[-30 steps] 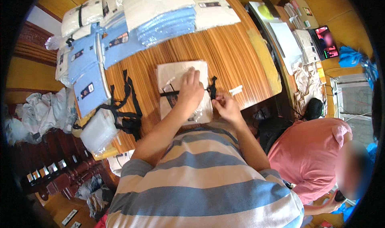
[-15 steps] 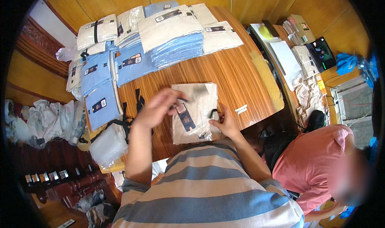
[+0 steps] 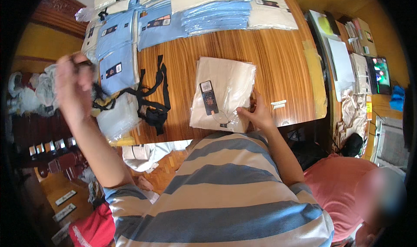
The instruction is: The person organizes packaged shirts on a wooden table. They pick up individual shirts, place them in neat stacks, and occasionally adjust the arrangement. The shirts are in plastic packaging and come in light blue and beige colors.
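Note:
A beige folded garment in a clear plastic bag (image 3: 234,80) lies near the table's front edge, with a dark hang tag (image 3: 209,98) on its left part. My right hand (image 3: 259,112) grips the bag's right edge, thumb on top and fingers partly hidden. My left hand (image 3: 74,84) is raised beyond the table's left side, blurred by motion. Its fingers are curled round a dark strip that looks like a black strap (image 3: 82,64). A tangle of black straps (image 3: 154,114) lies on the table between that hand and the bag.
Stacks of bagged blue garments (image 3: 213,17) and beige garments (image 3: 273,14) fill the table's (image 3: 173,51) far side. Clear plastic bags (image 3: 115,121) lie at the near left corner, a small white piece (image 3: 278,103) at right. A person in pink (image 3: 339,190) sits close at right.
My left hand has swung from above the bagged garment out to the left. My right hand stays on the bag's right edge. The view has shifted, showing more of the black straps.

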`<state>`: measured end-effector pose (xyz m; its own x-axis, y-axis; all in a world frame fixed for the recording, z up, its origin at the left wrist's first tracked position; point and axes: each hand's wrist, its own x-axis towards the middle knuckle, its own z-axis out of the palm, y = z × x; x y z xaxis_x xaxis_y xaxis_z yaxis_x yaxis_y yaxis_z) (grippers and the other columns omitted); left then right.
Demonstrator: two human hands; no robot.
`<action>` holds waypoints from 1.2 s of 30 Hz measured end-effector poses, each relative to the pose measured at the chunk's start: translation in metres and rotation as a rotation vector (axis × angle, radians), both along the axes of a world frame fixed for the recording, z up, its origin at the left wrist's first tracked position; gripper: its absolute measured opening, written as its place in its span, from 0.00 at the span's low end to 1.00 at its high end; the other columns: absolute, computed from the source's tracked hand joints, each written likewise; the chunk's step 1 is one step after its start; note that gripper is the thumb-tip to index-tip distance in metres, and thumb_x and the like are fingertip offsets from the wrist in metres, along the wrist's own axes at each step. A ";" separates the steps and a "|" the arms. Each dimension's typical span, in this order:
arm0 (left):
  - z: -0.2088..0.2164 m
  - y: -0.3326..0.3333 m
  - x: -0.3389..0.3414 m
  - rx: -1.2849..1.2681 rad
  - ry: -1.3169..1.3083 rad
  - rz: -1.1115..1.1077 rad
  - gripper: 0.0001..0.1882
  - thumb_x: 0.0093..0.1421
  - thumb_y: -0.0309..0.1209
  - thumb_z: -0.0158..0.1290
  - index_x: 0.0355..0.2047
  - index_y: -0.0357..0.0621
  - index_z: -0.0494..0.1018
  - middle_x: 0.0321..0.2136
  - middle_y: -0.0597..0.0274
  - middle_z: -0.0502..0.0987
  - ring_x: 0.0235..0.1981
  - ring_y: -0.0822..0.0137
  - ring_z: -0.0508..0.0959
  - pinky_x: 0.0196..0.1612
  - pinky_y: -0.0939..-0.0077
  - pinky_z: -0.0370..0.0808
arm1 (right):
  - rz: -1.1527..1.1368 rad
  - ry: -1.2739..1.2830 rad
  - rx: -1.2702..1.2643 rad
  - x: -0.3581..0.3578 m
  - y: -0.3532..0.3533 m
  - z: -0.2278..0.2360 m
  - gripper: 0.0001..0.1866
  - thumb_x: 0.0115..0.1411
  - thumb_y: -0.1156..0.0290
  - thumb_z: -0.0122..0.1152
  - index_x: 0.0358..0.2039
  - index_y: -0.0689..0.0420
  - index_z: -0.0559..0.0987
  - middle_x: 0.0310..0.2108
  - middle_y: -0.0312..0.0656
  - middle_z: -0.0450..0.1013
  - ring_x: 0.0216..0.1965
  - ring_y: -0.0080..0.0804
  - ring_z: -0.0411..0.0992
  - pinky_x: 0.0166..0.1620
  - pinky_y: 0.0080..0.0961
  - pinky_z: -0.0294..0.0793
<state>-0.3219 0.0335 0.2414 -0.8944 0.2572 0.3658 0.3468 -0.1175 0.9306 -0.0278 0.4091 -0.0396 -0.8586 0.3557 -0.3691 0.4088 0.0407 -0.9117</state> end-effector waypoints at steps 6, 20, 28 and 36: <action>-0.145 0.025 0.038 -0.772 -0.176 -0.031 0.12 0.74 0.38 0.58 0.47 0.43 0.78 0.42 0.56 0.85 0.31 0.71 0.79 0.32 0.74 0.75 | -0.090 0.311 0.699 -0.036 0.049 0.051 0.43 0.56 0.62 0.81 0.65 0.67 0.68 0.62 0.60 0.66 0.61 0.54 0.70 0.63 0.46 0.74; -0.271 0.124 0.286 -0.806 -0.879 0.165 0.31 0.71 0.55 0.56 0.45 0.30 0.78 0.34 0.40 0.85 0.37 0.49 0.87 0.43 0.57 0.81 | 0.592 -0.032 0.522 -0.184 0.094 0.023 0.48 0.63 0.30 0.60 0.59 0.68 0.79 0.56 0.65 0.77 0.58 0.61 0.76 0.62 0.45 0.75; -0.270 0.124 0.210 -0.822 -0.676 0.181 0.33 0.68 0.54 0.60 0.51 0.29 0.78 0.39 0.39 0.86 0.43 0.47 0.87 0.49 0.55 0.81 | 0.428 -0.248 0.400 -0.105 0.105 0.028 0.45 0.66 0.29 0.54 0.55 0.66 0.81 0.46 0.66 0.81 0.51 0.63 0.81 0.55 0.49 0.78; -0.279 0.176 0.023 -0.863 -0.381 -0.253 0.29 0.66 0.44 0.63 0.58 0.32 0.76 0.48 0.44 0.85 0.49 0.57 0.85 0.53 0.63 0.80 | 0.540 -0.290 0.191 0.008 0.044 0.031 0.38 0.72 0.35 0.51 0.52 0.63 0.83 0.44 0.62 0.83 0.47 0.56 0.83 0.52 0.47 0.79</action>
<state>-0.2994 0.2097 -0.0376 -0.7955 0.5014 -0.3402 0.0631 0.6270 0.7764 -0.0196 0.4528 -0.0091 -0.8099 -0.0164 -0.5863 0.5145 0.4603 -0.7235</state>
